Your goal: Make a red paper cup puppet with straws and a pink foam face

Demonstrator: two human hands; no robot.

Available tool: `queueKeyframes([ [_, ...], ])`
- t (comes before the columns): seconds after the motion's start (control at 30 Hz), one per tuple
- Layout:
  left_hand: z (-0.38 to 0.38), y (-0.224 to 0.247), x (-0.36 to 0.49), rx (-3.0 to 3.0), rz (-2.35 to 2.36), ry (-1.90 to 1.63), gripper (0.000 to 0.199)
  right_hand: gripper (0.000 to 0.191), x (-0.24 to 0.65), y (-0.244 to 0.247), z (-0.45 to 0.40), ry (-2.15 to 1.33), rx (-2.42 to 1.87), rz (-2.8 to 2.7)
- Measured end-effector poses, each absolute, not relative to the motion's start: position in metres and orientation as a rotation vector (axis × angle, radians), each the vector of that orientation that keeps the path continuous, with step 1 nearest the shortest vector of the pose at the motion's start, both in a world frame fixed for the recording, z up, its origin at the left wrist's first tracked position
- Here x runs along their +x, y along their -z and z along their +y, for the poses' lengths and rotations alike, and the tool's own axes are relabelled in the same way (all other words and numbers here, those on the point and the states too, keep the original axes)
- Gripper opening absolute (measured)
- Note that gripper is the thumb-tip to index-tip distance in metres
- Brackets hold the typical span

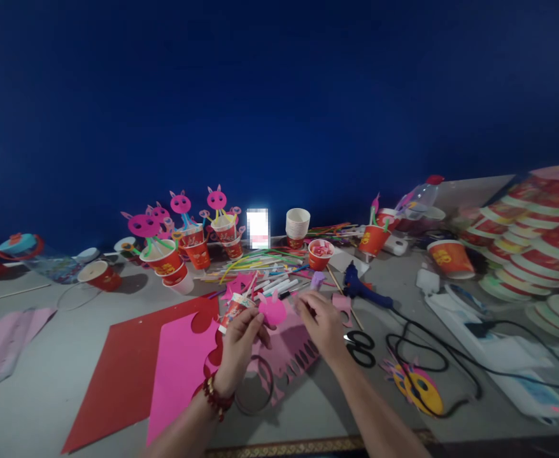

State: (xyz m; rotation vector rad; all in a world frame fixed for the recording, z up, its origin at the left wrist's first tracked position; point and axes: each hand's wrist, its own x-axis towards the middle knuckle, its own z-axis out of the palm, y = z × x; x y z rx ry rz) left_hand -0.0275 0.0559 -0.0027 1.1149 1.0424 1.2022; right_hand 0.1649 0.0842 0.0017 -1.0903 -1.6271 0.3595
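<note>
Between the thumb and fingers of my left hand (247, 331) is a round pink paper head (274, 310) with two ears. To its right, my right hand (318, 318) has its thumb and fingers pinched together; anything between them is too small to make out. Below both hands lies a light pink sheet (293, 340) with a row of cut-out slots. A patterned paper cup (236, 308) leans just behind my left hand. White markers (279, 286) lie beyond the pink head.
Bright pink (177, 362) and red (117, 369) sheets lie left. A blue glue gun (365, 286), black scissors (360, 348), a looping cable and a power strip (489, 356) are right. Red cups with pink figures (165, 257) stand back left; cup stacks (537, 235) rise far right.
</note>
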Motion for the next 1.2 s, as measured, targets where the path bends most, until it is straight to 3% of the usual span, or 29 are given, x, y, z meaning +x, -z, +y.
queueKeyframes([
  [0.17,0.055,0.004,-0.023,0.957,0.919,-1.166,0.027,0.012,0.159,0.005,0.085,-0.516,-1.059,-1.631],
  [0.33,0.054,0.003,-0.020,0.848,0.806,-1.076,0.026,0.019,0.155,0.001,0.082,-0.730,-0.940,-1.661],
  [0.63,0.050,-0.001,-0.019,0.872,0.678,-0.731,0.041,0.028,0.144,0.003,0.076,-1.416,-0.674,-1.366],
  [0.73,0.055,-0.003,-0.030,1.045,0.869,-0.827,0.038,0.030,0.146,0.011,0.078,-1.446,-0.727,-1.207],
  [0.83,0.066,-0.010,-0.052,1.354,1.259,-1.158,0.034,0.026,0.151,0.018,0.083,-1.383,-0.787,-1.088],
  [0.9,0.073,-0.014,-0.070,1.715,1.628,-1.290,0.043,0.022,0.153,0.020,0.086,-1.343,-0.824,-1.018],
  [1.07,0.083,-0.011,-0.091,2.041,1.955,-0.821,0.086,0.022,0.151,0.021,0.089,-1.290,-0.865,-0.884],
  [1.2,0.083,-0.004,-0.087,2.000,1.963,-0.603,0.085,0.022,0.149,0.018,0.087,-1.269,-0.862,-0.823],
])
